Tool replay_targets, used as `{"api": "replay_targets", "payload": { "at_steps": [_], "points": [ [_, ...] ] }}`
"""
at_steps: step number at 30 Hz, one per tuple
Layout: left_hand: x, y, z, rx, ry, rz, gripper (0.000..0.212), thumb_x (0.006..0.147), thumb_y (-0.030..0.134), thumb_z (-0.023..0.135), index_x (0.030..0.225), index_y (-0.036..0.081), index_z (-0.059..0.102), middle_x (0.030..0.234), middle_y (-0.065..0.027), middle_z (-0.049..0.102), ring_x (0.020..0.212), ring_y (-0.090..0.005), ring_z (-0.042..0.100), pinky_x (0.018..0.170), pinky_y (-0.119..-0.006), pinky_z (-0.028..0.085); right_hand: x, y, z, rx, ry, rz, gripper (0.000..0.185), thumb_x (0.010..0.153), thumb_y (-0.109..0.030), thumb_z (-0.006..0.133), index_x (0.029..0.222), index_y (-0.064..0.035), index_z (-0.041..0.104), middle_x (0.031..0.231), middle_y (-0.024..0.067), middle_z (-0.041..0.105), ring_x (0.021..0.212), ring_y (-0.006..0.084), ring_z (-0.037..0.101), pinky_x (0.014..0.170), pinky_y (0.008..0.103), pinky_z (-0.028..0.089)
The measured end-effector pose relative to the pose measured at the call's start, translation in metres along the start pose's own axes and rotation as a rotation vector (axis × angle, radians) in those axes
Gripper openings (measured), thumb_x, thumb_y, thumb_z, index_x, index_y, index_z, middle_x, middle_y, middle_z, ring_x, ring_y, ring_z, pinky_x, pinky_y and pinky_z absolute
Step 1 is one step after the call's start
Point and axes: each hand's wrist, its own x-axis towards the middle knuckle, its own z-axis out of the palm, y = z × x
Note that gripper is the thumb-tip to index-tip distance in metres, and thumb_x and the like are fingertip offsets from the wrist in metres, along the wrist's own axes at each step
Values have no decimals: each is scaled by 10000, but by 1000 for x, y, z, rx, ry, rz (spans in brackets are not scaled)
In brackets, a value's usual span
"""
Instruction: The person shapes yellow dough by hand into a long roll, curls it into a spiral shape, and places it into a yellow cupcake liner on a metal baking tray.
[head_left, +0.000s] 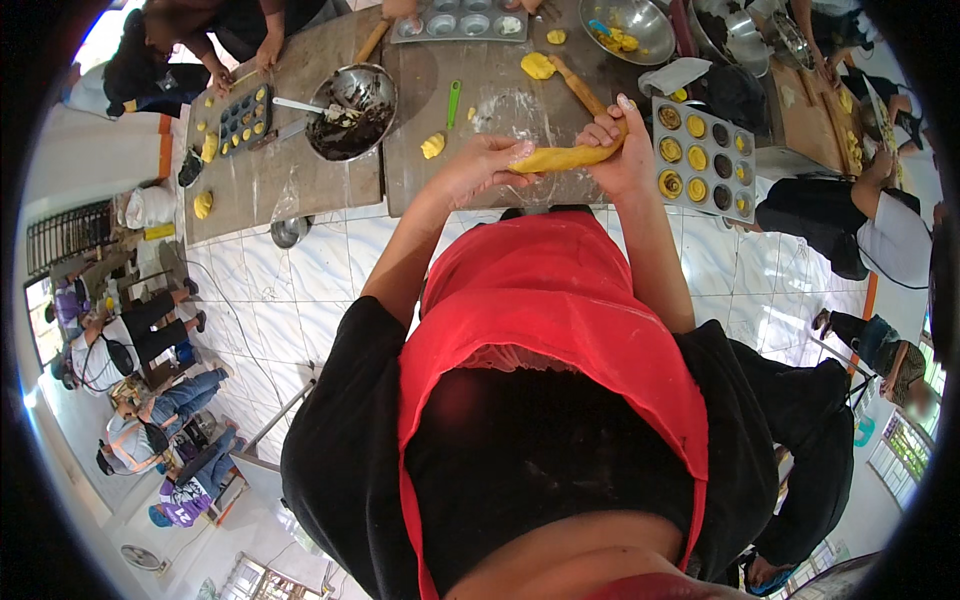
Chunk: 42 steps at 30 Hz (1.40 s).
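A long roll of yellow dough (566, 158) stretches between my two hands above the table's near edge. The fingers and thumb of my left hand (491, 166) pinch its left end. Its right part lies in the curled fingers of my right hand (619, 146). Behind my right hand a wooden rolling pin (577, 86) lies on the table, its far handle touching a flat piece of yellow dough (538, 66). A green-handled utensil (454, 103) and a small dough lump (433, 145) are beyond my left hand. To the right of my right hand stands a muffin tin (682, 200) with yellow and dark fillings in its cups.
A steel bowl of dark filling (352, 112) with a spatula stands at the left, near a dark muffin tin (246, 120). A steel bowl (627, 30) with yellow dough and another muffin tin (459, 22) are at the back. Co-workers' hands are at the far side and right.
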Motion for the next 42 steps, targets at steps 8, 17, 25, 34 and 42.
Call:
{"api": "replay_targets", "payload": {
  "at_steps": [8, 17, 25, 34, 42],
  "points": [
    [-4, 3, -3, -190, 20, -30, 455, 826, 241, 597, 1089, -117, 500, 978, -174, 589, 821, -194, 614, 708, -238, 517, 3, 2, 1, -23, 4, -17, 230, 861, -250, 511, 699, -133, 398, 530, -41, 284, 466, 81, 282, 504, 239, 291],
    [-12, 10, -16, -315, -100, 285, 507, 838, 325, 566, 1167, -45, 459, 1061, -150, 550, 931, -182, 574, 807, -282, 487, -7, 21, 23, 180, -60, -97, 181, 881, -224, 464, 817, -54, 460, 687, 44, 426, 670, 161, 456, 700, 303, 400],
    [28, 1, 32, -663, 39, 619, 601, 812, 567, 366, 1210, 119, 319, 1216, -89, 411, 1119, -242, 419, 988, -434, 310, 22, 54, 3, -416, -202, -355, 288, 894, -123, 440, 1142, 21, 437, 978, 94, 520, 929, 183, 499, 851, 316, 391],
    [21, -2, 30, -580, 237, 413, 355, 807, 6, 568, 1095, 96, 382, 1074, -79, 535, 984, -196, 548, 798, -313, 467, 7, 50, 5, -1283, 72, -843, 347, 834, -113, 546, 1153, 7, 483, 937, 141, 593, 783, 169, 579, 686, 275, 451],
    [20, -6, 27, -437, 206, 375, 408, 734, -67, 605, 1035, 98, 385, 1067, -79, 538, 976, -191, 562, 762, -280, 483, 1, 24, -1, -1681, -27, -849, 255, 825, -93, 547, 1075, -40, 566, 862, 128, 616, 699, 136, 579, 600, 259, 458]
  ]
}}
